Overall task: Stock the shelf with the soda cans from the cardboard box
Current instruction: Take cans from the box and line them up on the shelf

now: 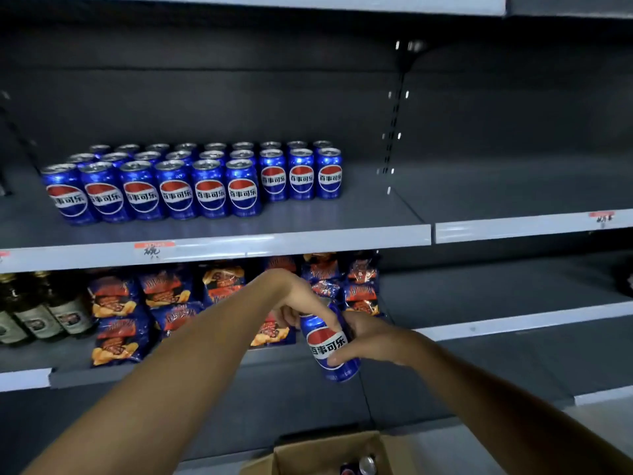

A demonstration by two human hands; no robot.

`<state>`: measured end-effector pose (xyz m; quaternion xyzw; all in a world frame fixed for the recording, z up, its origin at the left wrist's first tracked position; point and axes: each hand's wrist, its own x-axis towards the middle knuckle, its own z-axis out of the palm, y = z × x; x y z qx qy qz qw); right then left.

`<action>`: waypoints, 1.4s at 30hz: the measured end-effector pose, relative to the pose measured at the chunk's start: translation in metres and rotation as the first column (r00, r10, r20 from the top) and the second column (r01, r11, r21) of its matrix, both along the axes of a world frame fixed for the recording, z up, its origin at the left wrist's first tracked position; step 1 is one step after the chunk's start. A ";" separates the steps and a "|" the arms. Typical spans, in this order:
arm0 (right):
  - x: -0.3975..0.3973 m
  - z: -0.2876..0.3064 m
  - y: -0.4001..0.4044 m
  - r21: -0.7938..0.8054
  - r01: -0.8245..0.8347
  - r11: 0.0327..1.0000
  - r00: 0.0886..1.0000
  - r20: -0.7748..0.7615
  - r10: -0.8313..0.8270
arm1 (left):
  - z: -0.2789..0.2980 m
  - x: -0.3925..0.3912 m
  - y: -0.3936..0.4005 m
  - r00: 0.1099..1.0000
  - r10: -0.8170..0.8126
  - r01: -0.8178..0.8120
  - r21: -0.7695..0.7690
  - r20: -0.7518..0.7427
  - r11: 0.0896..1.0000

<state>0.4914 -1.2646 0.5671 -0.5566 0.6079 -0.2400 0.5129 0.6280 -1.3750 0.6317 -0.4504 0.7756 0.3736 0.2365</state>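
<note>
A blue soda can (329, 347) with a red, white and blue logo hangs in front of the lower shelves, tilted slightly. My left hand (301, 303) grips its top from above. My right hand (371, 337) wraps its right side, thumb across the label. Several matching cans (191, 181) stand in three rows on the grey middle shelf (219, 246), filling its left part. The open cardboard box (329, 450) sits at the bottom edge below my hands, and the tops of a few cans (363, 466) show inside it.
To the right of the can rows the middle shelf surface (370, 204) is bare, as is the adjoining bay (513, 193). The shelf below holds blue and orange snack bags (164, 303) and dark bottles (41, 313) at far left. A slotted upright (394, 121) divides the bays.
</note>
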 end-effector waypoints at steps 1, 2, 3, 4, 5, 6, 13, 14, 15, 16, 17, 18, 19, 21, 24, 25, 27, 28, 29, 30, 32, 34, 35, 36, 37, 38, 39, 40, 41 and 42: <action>-0.003 0.010 -0.005 -0.018 0.009 1.000 1.000 0.014 -0.009 | 0.010 -0.001 -0.003 0.999 0.004 -0.005 -0.026 -0.033 1.000; -0.007 0.020 -0.009 -0.039 0.021 0.999 0.999 0.033 -0.020 | 0.019 -0.002 -0.007 0.998 0.012 -0.016 -0.051 -0.067 0.999; -0.011 0.028 -0.014 -0.057 0.037 0.998 0.998 0.054 -0.034 | 0.028 -0.004 -0.011 0.994 0.018 -0.026 -0.075 -0.108 0.997; -0.016 0.036 -0.020 -0.080 0.056 0.995 0.996 0.079 -0.050 | 0.037 -0.005 -0.015 0.988 0.025 -0.040 -0.092 -0.151 0.995; -0.021 0.042 -0.025 -0.100 0.073 0.992 0.993 0.099 -0.063 | 0.045 -0.005 -0.019 0.980 0.031 -0.052 -0.099 -0.199 0.994; -0.025 0.049 -0.031 -0.122 0.087 0.989 0.990 0.124 -0.072 | 0.052 -0.006 -0.023 0.967 0.043 -0.070 -0.098 -0.249 0.993; -0.044 0.080 -0.067 -0.133 0.182 0.974 0.940 0.314 -0.133 | 0.066 -0.001 -0.042 0.855 0.166 -0.160 0.053 -0.491 0.986; -0.043 0.083 -0.071 -0.126 0.186 0.974 0.932 0.337 -0.134 | 0.065 0.000 -0.043 0.837 0.192 -0.175 0.082 -0.513 0.981; -0.042 0.085 -0.075 -0.120 0.187 0.975 0.926 0.352 -0.134 | 0.063 0.000 -0.044 0.815 0.218 -0.196 0.099 -0.537 0.976; -0.041 0.087 -0.080 -0.115 0.186 0.976 0.922 0.364 -0.133 | 0.062 0.001 -0.046 0.784 0.244 -0.223 0.108 -0.571 0.969; -0.039 0.089 -0.085 -0.117 0.181 0.976 0.921 0.368 -0.127 | 0.062 0.002 -0.049 0.750 0.263 -0.249 0.108 -0.608 0.962; -0.037 0.091 -0.090 -0.125 0.180 0.976 0.920 0.373 -0.122 | 0.063 0.004 -0.051 0.708 0.278 -0.272 0.113 -0.648 0.956; -0.036 0.093 -0.095 -0.137 0.179 0.974 0.917 0.382 -0.115 | 0.065 0.007 -0.055 0.669 0.289 -0.293 0.115 -0.685 0.949; -0.031 0.099 -0.105 -0.177 0.187 0.966 0.914 0.392 -0.106 | 0.069 0.013 -0.062 0.600 0.300 -0.325 0.117 -0.741 0.938; -0.020 0.110 -0.118 -0.240 0.197 0.951 0.927 0.362 -0.101 | 0.077 0.020 -0.074 0.534 0.320 -0.337 0.150 -0.783 0.929; -0.016 0.114 -0.123 -0.258 0.192 0.947 0.934 0.344 -0.096 | 0.081 0.022 -0.079 0.534 0.316 -0.334 0.148 -0.785 0.931; -0.007 0.119 -0.133 -0.290 0.153 0.945 0.954 0.293 -0.065 | 0.086 0.025 -0.089 0.554 0.283 -0.320 0.113 -0.783 0.941; -0.003 0.121 -0.138 -0.301 0.141 0.943 0.962 0.265 -0.060 | 0.087 0.028 -0.095 0.561 0.266 -0.316 0.095 -0.784 0.944; 0.000 0.123 -0.143 -0.308 0.145 0.940 0.968 0.243 -0.070 | 0.088 0.030 -0.100 0.563 0.259 -0.316 0.085 -0.785 0.945; 0.003 0.126 -0.148 -0.311 0.166 0.936 0.968 0.232 -0.095 | 0.087 0.034 -0.105 0.560 0.261 -0.320 0.085 -0.786 0.944; 0.009 0.127 -0.158 -0.318 0.232 0.919 0.961 0.219 -0.167 | 0.086 0.041 -0.114 0.543 0.278 -0.332 0.101 -0.792 0.938; 0.016 0.125 -0.168 -0.336 0.275 0.901 0.956 0.198 -0.218 | 0.084 0.045 -0.121 0.529 0.273 -0.353 0.084 -0.803 0.932; 0.019 0.123 -0.174 -0.347 0.290 0.892 0.953 0.188 -0.237 | 0.084 0.047 -0.124 0.526 0.270 -0.372 0.067 -0.806 0.926; 0.023 0.120 -0.179 -0.357 0.302 0.884 0.951 0.180 -0.253 | 0.083 0.050 -0.127 0.531 0.269 -0.390 0.050 -0.804 0.920; 0.026 0.118 -0.185 -0.366 0.317 0.875 0.947 0.178 -0.269 | 0.081 0.053 -0.130 0.545 0.269 -0.402 0.034 -0.794 0.915; 0.029 0.115 -0.190 -0.375 0.333 0.865 0.942 0.182 -0.284 | 0.079 0.056 -0.133 0.566 0.270 -0.406 0.021 -0.779 0.914; 0.032 0.113 -0.193 -0.384 0.347 0.856 0.937 0.185 -0.297 | 0.076 0.058 -0.136 0.587 0.273 -0.407 0.014 -0.762 0.913; 0.034 0.111 -0.198 -0.389 0.361 0.848 0.932 0.187 -0.311 | 0.073 0.060 -0.139 0.603 0.280 -0.414 0.007 -0.747 0.910; 0.036 0.110 -0.201 -0.392 0.374 0.840 0.927 0.191 -0.324 | 0.070 0.062 -0.141 0.610 0.288 -0.426 0.001 -0.738 0.905; 0.038 0.109 -0.204 -0.390 0.389 0.835 0.921 0.198 -0.337 | 0.067 0.063 -0.143 0.611 0.296 -0.441 -0.006 -0.734 0.897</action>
